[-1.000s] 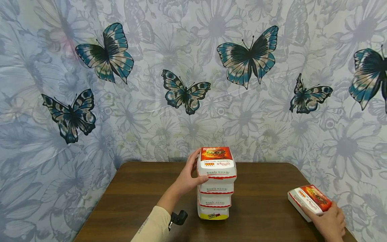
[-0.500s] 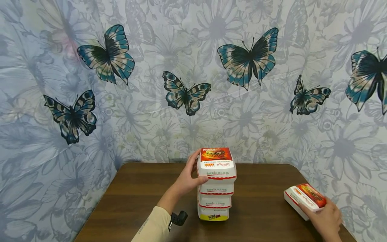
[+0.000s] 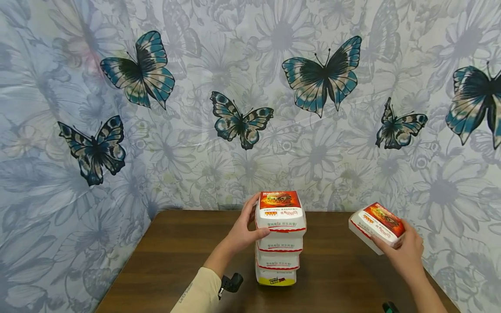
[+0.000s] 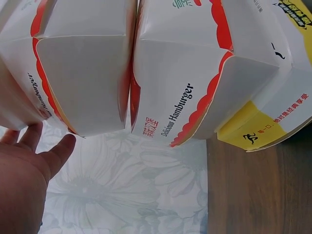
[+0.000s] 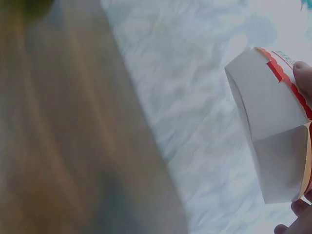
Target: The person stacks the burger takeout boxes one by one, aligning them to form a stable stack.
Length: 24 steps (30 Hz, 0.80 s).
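Several white hamburger boxes with red scalloped edges stand in a slightly uneven stack (image 3: 278,250) at the middle of the table, the lowest one with a yellow band. My left hand (image 3: 244,230) rests at the upper left of this stack, thumb on the front of the top box and fingers along its side; the left wrist view shows its fingers touching the box. To the right, my right hand (image 3: 407,250) grips another hamburger box (image 3: 377,224) by its near right side. That box is tilted and held above the table. In the right wrist view, only part of this hand shows.
A brown wooden table (image 3: 188,243) reaches back to a wall cloth (image 3: 219,174) printed with butterflies and flowers. A small black device (image 3: 232,282) sits at the left wrist, and another dark one (image 3: 389,307) shows at the bottom edge by the right forearm.
My right hand has raised its hamburger box from the table's right side and carried it up and left towards the stack. My left hand and the stack stay in place.
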Motion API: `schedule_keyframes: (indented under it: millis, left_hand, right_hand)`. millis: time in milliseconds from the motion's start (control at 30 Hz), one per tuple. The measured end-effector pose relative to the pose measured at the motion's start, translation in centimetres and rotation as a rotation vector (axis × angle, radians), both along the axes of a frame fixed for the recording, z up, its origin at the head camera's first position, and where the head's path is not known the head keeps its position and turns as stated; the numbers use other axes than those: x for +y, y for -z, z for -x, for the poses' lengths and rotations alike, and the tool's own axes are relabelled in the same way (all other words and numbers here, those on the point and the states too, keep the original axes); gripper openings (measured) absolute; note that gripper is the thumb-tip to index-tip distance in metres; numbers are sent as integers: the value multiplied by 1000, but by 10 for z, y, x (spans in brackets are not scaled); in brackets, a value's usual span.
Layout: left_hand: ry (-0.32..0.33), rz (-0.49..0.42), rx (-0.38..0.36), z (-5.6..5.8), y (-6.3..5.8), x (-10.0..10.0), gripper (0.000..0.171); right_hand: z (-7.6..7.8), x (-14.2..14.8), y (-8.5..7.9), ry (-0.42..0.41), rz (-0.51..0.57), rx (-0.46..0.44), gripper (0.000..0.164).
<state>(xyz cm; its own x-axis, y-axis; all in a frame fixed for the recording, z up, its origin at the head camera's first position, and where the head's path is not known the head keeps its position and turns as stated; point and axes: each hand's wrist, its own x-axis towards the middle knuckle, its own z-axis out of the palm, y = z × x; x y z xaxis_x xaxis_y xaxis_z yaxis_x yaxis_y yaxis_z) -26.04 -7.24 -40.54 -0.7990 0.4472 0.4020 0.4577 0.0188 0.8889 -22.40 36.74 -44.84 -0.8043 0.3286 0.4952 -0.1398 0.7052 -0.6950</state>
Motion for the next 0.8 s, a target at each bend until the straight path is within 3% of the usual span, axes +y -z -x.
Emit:
schedule_keyframes:
  millis: [200,400,800]
  left_hand:
    - [1,-3,-4,-3,-2,2,89]
    - [-12,7,1,-4,-5,2,90]
    - [-11,8,11,-5,-2,2,89]
  right_hand:
    - [-3,-26,-46,-130,-6,-1,96]
    - [0,-49,-80,-227,-5,31,94]
    - [-2,-93,-124,-413,57,-43,86]
